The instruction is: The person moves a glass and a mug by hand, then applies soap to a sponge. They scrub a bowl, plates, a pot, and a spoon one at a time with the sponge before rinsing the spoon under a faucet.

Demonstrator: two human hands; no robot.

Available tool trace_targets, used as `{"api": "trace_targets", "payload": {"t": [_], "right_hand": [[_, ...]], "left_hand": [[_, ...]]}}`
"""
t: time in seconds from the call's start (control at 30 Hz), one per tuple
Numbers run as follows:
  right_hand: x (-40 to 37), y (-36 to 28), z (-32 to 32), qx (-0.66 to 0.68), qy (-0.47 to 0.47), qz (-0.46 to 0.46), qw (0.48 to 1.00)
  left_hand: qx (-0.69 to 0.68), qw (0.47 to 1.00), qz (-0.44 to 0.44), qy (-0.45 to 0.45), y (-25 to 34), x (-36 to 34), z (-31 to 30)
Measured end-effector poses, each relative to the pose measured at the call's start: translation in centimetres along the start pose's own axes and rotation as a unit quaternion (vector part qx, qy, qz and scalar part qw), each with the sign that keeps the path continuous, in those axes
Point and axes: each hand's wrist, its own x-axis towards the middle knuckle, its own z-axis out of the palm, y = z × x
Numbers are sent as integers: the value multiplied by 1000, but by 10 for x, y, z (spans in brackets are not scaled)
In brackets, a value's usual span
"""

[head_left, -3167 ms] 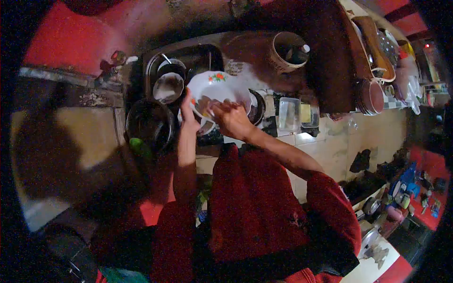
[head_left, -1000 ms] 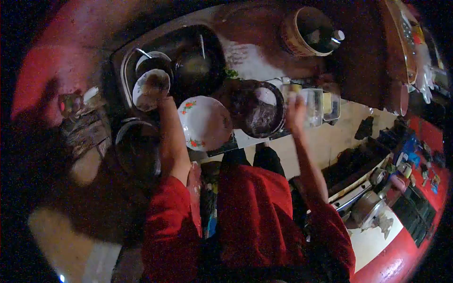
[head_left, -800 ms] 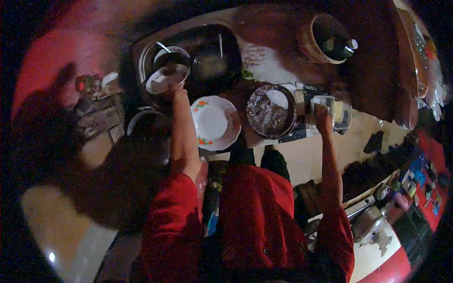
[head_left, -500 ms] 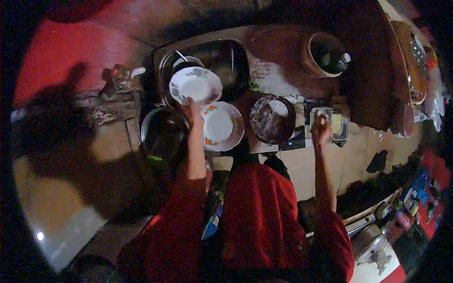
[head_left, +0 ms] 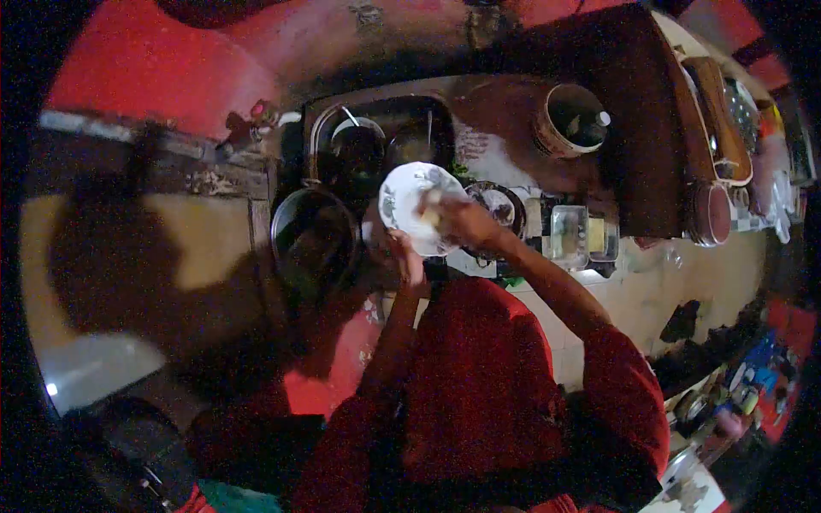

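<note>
Well, the left hand [head_left: 407,258] is gripping the lower rim of a white plate [head_left: 404,198], holding it tilted in front of the sink [head_left: 313,128] - between a dark pot [head_left: 312,241] and a dark bowl [head_left: 505,203]. The right hand [head_left: 462,222] is closing its fingers on a pale lump [head_left: 431,214] - what it is I cannot tell - and pressing it to the plate's face. A clear container [head_left: 569,235] is sitting near.

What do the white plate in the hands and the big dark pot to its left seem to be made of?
Plate: probably glazed ceramic or melamine, going by its smooth white surface and the greyish pattern printed near the edge. Pot: likely metal. It is dark inside, and its thin round rim catches a pale glint.
</note>
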Motion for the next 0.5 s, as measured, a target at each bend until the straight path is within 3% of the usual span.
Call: {"api": "trace_targets", "payload": {"t": [0.03,0.07,0.1,0.13,0.17,0.2,0.23,0.27,0.33,0.37,0.4,0.43,0.47,0.5], "right_hand": [[7,-9,-7,-408,-26,153,900],[12,4,2,-409,-29,154,899],[18,34,14,-376,92,-22,922],[21,54,18,-326,209,-197,901],[7,59,22,-339,33,-105,935],[-6,11,17,-243,-82,7,967],[-23,-2,11,-275,-6,-108,955],[-39,-5,2,-301,69,-220,925],[-40,53,-20,-484,79,-15,871],[-25,11,-18,-590,260,-145,751],[-20,10,-9,-591,260,-142,750],[-17,12,-2,-440,137,-67,885],[-17,16,5,-259,9,13,966],[-25,19,22,-257,58,-100,959]], "left_hand": [[102,994,40,8,-5,-6,2],[204,976,77,12,-8,-10,3],[305,945,114,14,-12,-12,4],[400,904,151,16,-14,-12,8],[399,905,150,12,-11,-12,7],[314,942,119,-20,-3,-7,4],[225,969,89,-53,4,-5,6],[48,995,-40,-76,34,-36,19],[30,993,-98,-50,52,-51,37],[30,993,-101,-52,55,-55,46],[62,994,-61,-59,59,-55,57],[96,993,-19,-66,63,-53,67],[132,988,20,-74,65,-51,73],[55,995,-37,-80,60,-31,57]]}}
